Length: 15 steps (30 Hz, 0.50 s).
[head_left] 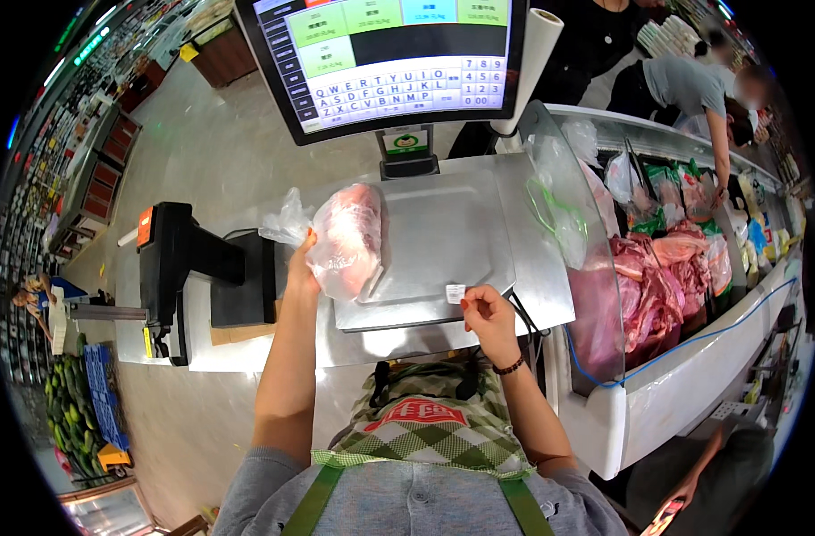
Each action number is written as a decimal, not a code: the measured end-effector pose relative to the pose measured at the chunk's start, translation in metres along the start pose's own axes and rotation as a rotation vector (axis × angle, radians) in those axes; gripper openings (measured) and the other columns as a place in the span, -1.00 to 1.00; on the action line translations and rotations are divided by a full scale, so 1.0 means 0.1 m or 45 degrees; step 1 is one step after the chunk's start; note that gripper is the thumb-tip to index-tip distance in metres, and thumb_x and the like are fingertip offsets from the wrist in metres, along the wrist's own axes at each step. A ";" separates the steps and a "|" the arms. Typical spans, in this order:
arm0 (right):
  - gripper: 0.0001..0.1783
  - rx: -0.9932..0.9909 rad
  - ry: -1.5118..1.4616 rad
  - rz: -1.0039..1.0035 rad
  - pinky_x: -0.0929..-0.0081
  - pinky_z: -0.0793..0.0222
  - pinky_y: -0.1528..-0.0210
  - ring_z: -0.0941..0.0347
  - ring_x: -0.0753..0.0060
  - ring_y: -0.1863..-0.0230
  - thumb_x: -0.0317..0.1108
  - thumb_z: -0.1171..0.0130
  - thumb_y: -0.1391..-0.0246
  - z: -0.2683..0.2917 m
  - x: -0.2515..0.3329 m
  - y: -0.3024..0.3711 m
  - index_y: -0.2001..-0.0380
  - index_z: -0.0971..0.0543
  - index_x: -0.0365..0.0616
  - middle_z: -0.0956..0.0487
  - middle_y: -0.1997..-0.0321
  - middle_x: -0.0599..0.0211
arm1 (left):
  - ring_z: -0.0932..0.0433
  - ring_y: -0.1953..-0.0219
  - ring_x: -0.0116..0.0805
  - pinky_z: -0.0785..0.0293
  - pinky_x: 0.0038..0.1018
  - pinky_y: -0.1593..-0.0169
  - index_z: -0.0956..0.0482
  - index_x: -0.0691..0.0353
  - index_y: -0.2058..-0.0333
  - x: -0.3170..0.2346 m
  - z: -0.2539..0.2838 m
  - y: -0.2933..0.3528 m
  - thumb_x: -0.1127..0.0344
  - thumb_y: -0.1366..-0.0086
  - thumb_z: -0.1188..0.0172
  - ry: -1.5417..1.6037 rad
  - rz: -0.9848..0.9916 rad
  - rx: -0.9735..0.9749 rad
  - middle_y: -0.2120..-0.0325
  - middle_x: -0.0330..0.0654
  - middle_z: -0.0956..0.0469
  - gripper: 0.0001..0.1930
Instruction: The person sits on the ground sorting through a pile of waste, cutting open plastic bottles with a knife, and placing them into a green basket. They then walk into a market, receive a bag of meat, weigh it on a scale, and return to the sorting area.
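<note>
The left hand (303,268) grips a clear plastic bag of pale pink meat (349,237) by its left side, most of its fingers hidden behind; the bag is at the left end of a metal weighing plate (447,232) on the bench (546,286). The right hand (489,314), fingers curled, pinches a small white label (455,293) near the plate's front right corner.

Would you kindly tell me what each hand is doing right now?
Left hand: holding the bagged meat.
Right hand: closed, pinching a small white label.
</note>
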State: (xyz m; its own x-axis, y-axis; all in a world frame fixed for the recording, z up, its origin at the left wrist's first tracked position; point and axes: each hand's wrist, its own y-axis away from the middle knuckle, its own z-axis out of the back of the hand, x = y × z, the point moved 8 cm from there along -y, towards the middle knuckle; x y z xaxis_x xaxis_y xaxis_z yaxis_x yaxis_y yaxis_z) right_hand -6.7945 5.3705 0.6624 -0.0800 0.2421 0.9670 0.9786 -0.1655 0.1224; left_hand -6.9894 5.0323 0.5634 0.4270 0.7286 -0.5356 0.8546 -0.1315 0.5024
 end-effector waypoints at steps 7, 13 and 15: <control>-0.95 0.210 -0.014 -0.149 0.71 -0.23 0.56 -0.36 0.74 0.61 -0.55 -0.14 -0.22 -0.52 0.10 -0.09 0.28 -0.49 -0.19 -0.46 0.54 0.56 | -0.52 -0.12 -0.01 -0.50 -0.01 -0.19 -0.34 0.11 -0.24 0.05 -0.09 0.09 0.15 -0.53 0.05 0.062 -0.008 -0.045 -0.12 -0.02 -0.48 -0.61; -0.94 0.149 -0.137 -0.204 0.71 -0.07 0.62 -0.31 0.70 0.67 -0.43 -0.12 -0.29 -0.55 0.10 -0.23 0.31 -0.49 -0.09 -0.42 0.64 0.53 | -0.54 -0.07 -0.11 -0.52 -0.10 -0.14 -0.40 0.20 -0.18 0.04 -0.14 0.14 0.18 -0.49 -0.05 0.007 -0.069 -0.096 -0.09 -0.05 -0.51 -0.61; -0.96 0.125 -0.164 -0.137 0.72 -0.06 0.60 -0.33 0.69 0.62 -0.44 -0.12 -0.29 -0.54 0.20 -0.37 0.30 -0.50 -0.10 -0.43 0.60 0.51 | -0.55 -0.06 -0.17 -0.52 -0.18 -0.13 -0.43 0.24 -0.17 0.00 -0.29 0.22 0.20 -0.48 -0.08 -0.119 -0.155 -0.101 -0.08 -0.08 -0.52 -0.62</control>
State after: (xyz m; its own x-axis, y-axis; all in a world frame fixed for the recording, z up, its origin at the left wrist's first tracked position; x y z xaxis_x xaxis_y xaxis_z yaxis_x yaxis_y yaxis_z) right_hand -6.8430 5.3300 0.6892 -0.1667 0.3750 0.9119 0.9800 -0.0393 0.1953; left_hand -6.9796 5.0488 0.5942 0.3508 0.6698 -0.6545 0.8770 0.0101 0.4804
